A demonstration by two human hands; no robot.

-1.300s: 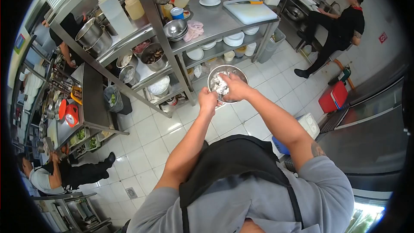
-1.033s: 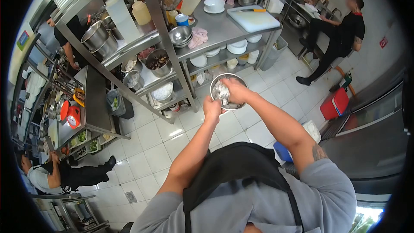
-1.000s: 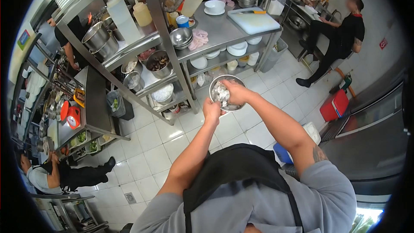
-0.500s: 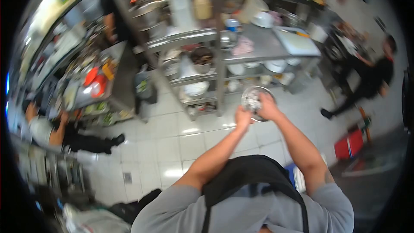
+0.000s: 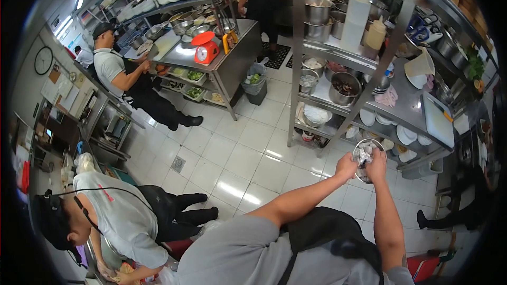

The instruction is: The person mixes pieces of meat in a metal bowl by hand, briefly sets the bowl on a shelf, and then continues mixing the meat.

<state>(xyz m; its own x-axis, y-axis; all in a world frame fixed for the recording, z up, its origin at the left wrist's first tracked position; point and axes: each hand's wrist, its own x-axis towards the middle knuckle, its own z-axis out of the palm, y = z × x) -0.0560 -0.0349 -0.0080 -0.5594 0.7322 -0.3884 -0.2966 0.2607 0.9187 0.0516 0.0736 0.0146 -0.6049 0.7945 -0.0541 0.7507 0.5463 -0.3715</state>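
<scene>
Over the tiled floor [image 5: 237,148], near the steel rack [image 5: 298,47]: metal bowl [image 5: 376,143] held up, off any surface. Left hand [image 5: 346,167] clamped on its rim; right hand [image 5: 376,167] reaches inside, at the pale pieces [image 5: 364,153]. Whether its fingers are closed: cannot tell. Done: pieces are in the bowl. They lie clumped, white and grey unevenly spread; judged mid-handling, not finished. Amount already worked cannot be read.
</scene>
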